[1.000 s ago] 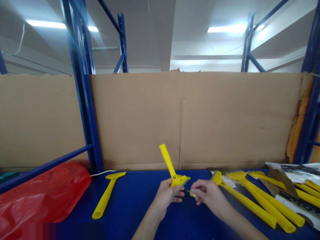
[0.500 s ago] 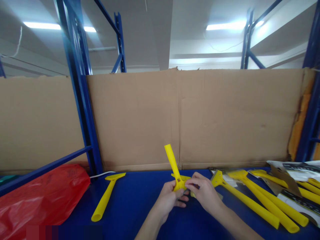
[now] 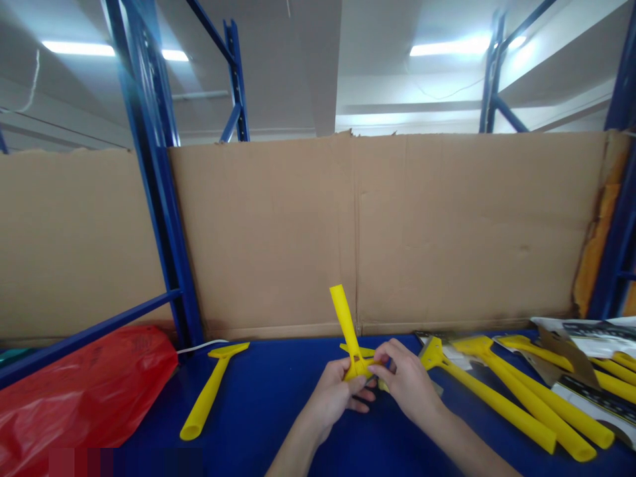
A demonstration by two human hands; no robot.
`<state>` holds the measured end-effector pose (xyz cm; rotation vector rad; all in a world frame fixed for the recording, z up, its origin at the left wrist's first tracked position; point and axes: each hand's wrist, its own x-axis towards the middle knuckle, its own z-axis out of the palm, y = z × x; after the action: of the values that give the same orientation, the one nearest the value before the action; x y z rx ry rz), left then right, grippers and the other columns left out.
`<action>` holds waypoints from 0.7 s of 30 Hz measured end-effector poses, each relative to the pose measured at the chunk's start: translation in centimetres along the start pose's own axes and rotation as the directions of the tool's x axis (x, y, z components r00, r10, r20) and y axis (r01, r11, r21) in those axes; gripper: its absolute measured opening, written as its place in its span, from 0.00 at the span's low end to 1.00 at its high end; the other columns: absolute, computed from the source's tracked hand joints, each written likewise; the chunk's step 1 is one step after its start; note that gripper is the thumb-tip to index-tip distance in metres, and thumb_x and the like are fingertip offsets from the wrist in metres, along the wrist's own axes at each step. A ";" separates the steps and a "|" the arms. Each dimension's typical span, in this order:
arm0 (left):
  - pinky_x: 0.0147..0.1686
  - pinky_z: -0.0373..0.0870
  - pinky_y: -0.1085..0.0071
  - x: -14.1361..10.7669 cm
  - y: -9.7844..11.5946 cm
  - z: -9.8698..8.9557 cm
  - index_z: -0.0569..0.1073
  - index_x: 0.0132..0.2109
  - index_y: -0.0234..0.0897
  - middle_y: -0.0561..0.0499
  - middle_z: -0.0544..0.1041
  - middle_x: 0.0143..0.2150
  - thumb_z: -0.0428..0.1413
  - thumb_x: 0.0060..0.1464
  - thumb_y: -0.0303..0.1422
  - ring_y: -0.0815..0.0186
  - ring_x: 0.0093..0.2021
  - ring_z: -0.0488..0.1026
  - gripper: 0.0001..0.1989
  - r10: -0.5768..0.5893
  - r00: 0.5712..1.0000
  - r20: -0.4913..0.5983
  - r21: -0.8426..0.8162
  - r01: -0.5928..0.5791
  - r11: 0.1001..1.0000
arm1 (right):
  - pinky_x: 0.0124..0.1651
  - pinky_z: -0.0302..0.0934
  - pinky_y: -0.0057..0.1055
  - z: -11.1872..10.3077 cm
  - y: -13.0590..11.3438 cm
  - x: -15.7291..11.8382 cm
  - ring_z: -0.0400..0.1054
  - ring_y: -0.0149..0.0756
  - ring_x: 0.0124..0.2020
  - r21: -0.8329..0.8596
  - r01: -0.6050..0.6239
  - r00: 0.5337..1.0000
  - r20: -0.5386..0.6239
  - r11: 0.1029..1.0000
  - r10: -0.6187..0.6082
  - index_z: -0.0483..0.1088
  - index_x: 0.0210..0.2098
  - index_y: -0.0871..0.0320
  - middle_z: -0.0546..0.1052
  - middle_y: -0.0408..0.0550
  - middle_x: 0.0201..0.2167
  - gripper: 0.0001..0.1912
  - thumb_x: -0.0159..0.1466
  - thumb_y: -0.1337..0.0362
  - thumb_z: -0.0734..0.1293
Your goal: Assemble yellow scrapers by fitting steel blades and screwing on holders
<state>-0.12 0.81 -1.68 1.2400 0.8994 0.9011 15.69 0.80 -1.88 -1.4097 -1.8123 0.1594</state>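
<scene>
My left hand (image 3: 334, 387) is closed around the head of a yellow scraper (image 3: 344, 318), whose handle points up and leans slightly left. A small dark edge shows by the fingers at the head. My right hand (image 3: 408, 381) pinches at the right side of that head; whatever lies between its fingertips is too small and hidden to make out. Behind the hands, another yellow scraper head (image 3: 368, 352) shows in part on the blue surface. Just right of my right hand lies a scraper with a metal-edged head (image 3: 489, 397).
Left on the blue table (image 3: 258, 404) lies one more yellow scraper (image 3: 211, 394). A red plastic bag (image 3: 89, 391) fills the left corner. Several scrapers and printed packages (image 3: 596, 407) crowd the right. Cardboard (image 3: 273, 232) and blue rack posts (image 3: 169, 218) stand behind.
My right fingertips have shifted slightly at the scraper's head and curl a little more. The held scraper stays in nearly the same place, and the view has moved only slightly.
</scene>
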 end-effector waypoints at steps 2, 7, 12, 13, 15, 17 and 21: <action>0.27 0.69 0.72 0.0 0.1 -0.1 0.74 0.43 0.30 0.46 0.76 0.34 0.62 0.41 0.36 0.69 0.28 0.72 0.20 -0.001 1.000 0.016 0.002 0.001 1.000 | 0.30 0.59 0.30 -0.1 0.3 0.1 0.66 0.35 0.27 -0.026 -0.032 0.999 -0.017 0.999 0.031 0.67 0.27 0.54 0.71 0.42 0.27 0.03 0.55 0.65 0.68; 0.26 0.68 0.73 -0.1 0.2 0.0 0.74 0.42 0.29 0.45 0.76 0.34 0.62 0.40 0.35 0.69 0.27 0.72 0.20 -0.018 1.000 0.003 -0.004 0.018 1.000 | 0.29 0.57 0.30 -0.5 0.7 0.3 0.66 0.36 0.25 -0.072 -0.064 0.998 -0.016 0.995 0.063 0.67 0.23 0.55 0.71 0.42 0.24 0.09 0.52 0.59 0.70; 0.26 0.68 0.75 0.2 -0.5 0.2 0.73 0.45 0.30 0.45 0.77 0.36 0.61 0.42 0.34 0.70 0.28 0.72 0.21 -0.001 1.000 -0.022 -0.060 0.000 0.998 | 0.30 0.59 0.30 -1.3 0.8 0.5 0.68 0.37 0.27 -0.086 -0.043 0.999 0.001 0.995 0.043 0.70 0.27 0.55 0.73 0.43 0.25 0.08 0.52 0.59 0.70; 0.26 0.69 0.75 0.3 -0.6 0.2 0.73 0.45 0.30 0.44 0.77 0.37 0.61 0.42 0.34 0.70 0.28 0.72 0.21 0.000 1.000 -0.028 -0.071 -0.002 0.997 | 0.30 0.59 0.30 -1.5 0.8 0.5 0.69 0.37 0.27 -0.087 -0.037 0.999 0.004 0.996 0.038 0.70 0.28 0.55 0.73 0.43 0.25 0.08 0.53 0.59 0.70; 0.27 0.69 0.75 0.5 -0.8 0.0 0.73 0.46 0.31 0.44 0.78 0.37 0.62 0.42 0.34 0.69 0.29 0.73 0.22 -0.008 0.999 -0.044 -0.090 0.004 0.996 | 0.30 0.60 0.29 -2.1 0.9 0.3 0.68 0.36 0.26 -0.086 -0.022 1.000 0.015 0.996 0.023 0.71 0.30 0.55 0.74 0.44 0.27 0.07 0.55 0.58 0.69; 0.27 0.70 0.75 0.6 -0.9 -0.2 0.72 0.46 0.31 0.43 0.78 0.38 0.62 0.43 0.35 0.69 0.30 0.74 0.21 -0.026 0.997 -0.070 -0.108 0.018 0.994 | 0.28 0.59 0.29 -2.6 1.0 -0.4 0.68 0.34 0.24 -0.109 0.007 0.999 0.048 0.994 -0.002 0.71 0.30 0.55 0.75 0.45 0.29 0.08 0.57 0.57 0.67; 0.27 0.71 0.75 0.7 -0.8 -0.3 0.72 0.46 0.30 0.42 0.78 0.39 0.62 0.45 0.34 0.68 0.30 0.75 0.20 -0.049 0.992 -0.114 -0.139 0.033 0.990 | 0.33 0.63 0.33 -3.4 1.2 -2.2 0.71 0.39 0.30 -0.231 0.108 0.988 0.130 0.967 -0.080 0.72 0.33 0.54 0.77 0.48 0.33 0.07 0.57 0.58 0.66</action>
<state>-0.12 1.47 -2.54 1.0563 0.9370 0.9940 18.94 -1.88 -1.45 -1.5007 -2.0477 -0.0246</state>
